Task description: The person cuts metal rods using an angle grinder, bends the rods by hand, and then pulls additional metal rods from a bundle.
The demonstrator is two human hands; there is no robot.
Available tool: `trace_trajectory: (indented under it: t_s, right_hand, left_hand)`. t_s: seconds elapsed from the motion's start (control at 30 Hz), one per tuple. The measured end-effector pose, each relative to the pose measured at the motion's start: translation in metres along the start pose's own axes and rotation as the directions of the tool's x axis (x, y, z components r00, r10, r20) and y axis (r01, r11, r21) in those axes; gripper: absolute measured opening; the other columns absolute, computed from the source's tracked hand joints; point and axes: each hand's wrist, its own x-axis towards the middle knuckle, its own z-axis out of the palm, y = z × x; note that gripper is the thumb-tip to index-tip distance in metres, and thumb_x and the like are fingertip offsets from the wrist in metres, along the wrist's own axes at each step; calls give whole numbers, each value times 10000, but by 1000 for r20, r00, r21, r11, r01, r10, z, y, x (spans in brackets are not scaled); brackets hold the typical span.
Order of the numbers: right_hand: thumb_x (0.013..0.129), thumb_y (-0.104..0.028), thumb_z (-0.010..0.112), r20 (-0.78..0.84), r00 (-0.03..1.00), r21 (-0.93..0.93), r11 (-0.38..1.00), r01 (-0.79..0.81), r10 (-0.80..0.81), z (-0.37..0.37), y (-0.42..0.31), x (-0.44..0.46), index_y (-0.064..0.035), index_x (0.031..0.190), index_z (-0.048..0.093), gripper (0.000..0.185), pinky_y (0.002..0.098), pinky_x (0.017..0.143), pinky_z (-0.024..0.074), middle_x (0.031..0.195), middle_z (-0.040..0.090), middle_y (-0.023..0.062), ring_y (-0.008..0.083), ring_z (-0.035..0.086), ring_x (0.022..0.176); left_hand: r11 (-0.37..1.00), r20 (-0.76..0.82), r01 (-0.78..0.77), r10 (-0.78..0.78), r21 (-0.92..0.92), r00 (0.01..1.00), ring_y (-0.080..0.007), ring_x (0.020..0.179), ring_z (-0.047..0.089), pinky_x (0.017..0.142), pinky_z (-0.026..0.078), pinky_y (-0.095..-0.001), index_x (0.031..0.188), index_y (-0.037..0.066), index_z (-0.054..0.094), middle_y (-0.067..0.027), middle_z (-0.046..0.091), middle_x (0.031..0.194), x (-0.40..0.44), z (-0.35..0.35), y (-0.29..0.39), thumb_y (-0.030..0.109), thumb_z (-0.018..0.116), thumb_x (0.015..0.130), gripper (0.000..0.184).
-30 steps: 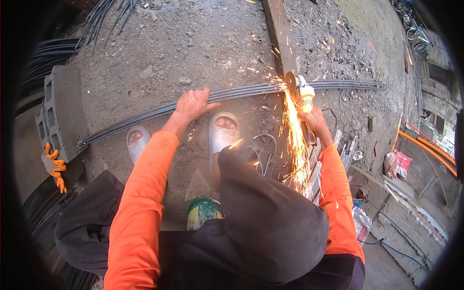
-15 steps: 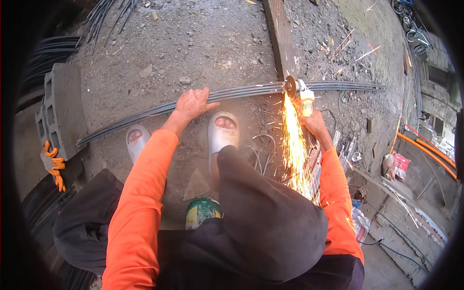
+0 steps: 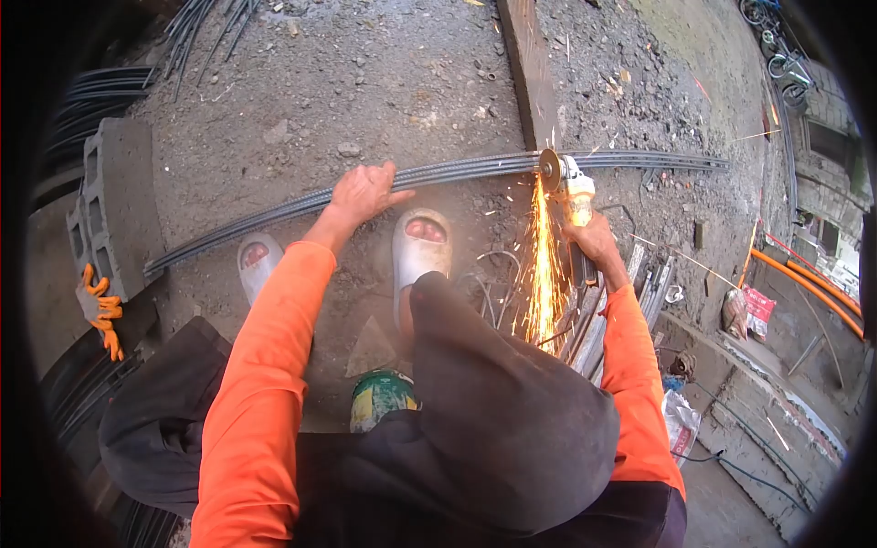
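A bundle of several steel rebars (image 3: 466, 171) runs across the ground from left to right. My left hand (image 3: 364, 194) rests over the bundle left of the middle, its fingers closed around the bars with the tips partly hidden. An angle grinder (image 3: 577, 194) is gripped in my right hand (image 3: 596, 242). Its cutting disc (image 3: 550, 170) stands at the near side of the rebars, right of the middle. Bright sparks (image 3: 545, 283) stream from the disc toward me, beside my right leg.
Under the bundle lies a wooden plank (image 3: 530, 73). Its left end is by a concrete hollow block (image 3: 123, 201), with an orange glove (image 3: 100, 310) nearby. My slippered feet (image 3: 423, 242) are close to the bars. Metal lengths (image 3: 653, 283) and a green can (image 3: 384, 399) lie nearer me.
The grinder's disc has shifted slightly toward me. The spark stream has become thinner and shorter. My left hand and the rebars have stayed in place.
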Motion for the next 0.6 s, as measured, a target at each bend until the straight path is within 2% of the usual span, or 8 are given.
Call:
trace_trajectory:
  t_s: [0.17,0.23,0.33,0.4,0.43,0.53,0.57,0.6]
  right_hand:
    - [668,-285,758,-64,997,-216,976,32,-47,-2,6,-29,51,980,678,466,396,746,544,880,724,212,299,717,823]
    - [667,-279,763,-90,996,-124,992,1,-12,9,29,-47,48,972,674,456,395,743,544,878,724,207,297,718,822]
    - [674,-228,779,-134,988,132,990,-56,74,18,48,-81,35,937,667,388,392,714,540,849,718,151,259,703,768]
    - [680,-194,785,-165,977,340,937,-75,138,26,63,-96,30,918,666,348,386,698,535,828,710,113,232,688,735]
    - [718,-138,781,-152,976,470,880,-68,157,26,58,-107,9,913,645,279,354,639,537,790,675,67,190,661,673]
    - [756,-98,765,-145,964,833,553,-2,222,12,29,-141,-20,924,621,235,310,590,545,773,652,50,166,646,631]
    - [781,-83,754,-253,948,853,506,124,194,11,30,-143,-43,939,604,221,294,574,564,771,642,49,153,641,613]
    - [774,-87,765,-288,932,878,449,166,218,4,24,-153,-42,941,606,235,303,575,571,778,648,51,150,646,622]
  left_hand:
    - [1000,29,15,-15,-23,999,-440,856,683,768,540,-545,987,33,564,-240,696,846,0,-2,2,639,649,875,622]
    - [998,93,44,-41,-37,995,-444,937,673,844,516,-571,1009,36,558,-241,702,929,0,-4,4,639,658,866,628]
    - [999,-46,-27,28,33,999,-437,1061,639,955,434,-627,1146,28,558,-245,683,1072,-9,-2,8,633,691,841,691]
    - [995,-244,-62,78,72,967,-427,1110,617,1006,377,-654,1264,21,526,-239,666,1126,-15,1,32,613,712,835,755]
    - [992,-336,-81,107,92,936,-423,1134,606,1031,348,-668,1323,18,509,-236,657,1154,-19,0,51,604,722,831,794]
    - [969,-161,-197,172,-150,972,-397,1099,627,1033,428,-551,1334,-17,546,-230,667,1127,-24,-23,115,547,738,847,769]
    - [932,-77,-240,228,-272,971,-387,1096,632,1019,451,-516,1312,-25,567,-230,669,1135,-18,-34,141,536,740,851,747]
    - [878,10,-278,306,-390,952,-377,1094,638,1005,475,-482,1291,-33,589,-229,672,1142,-12,-46,172,526,743,855,725]
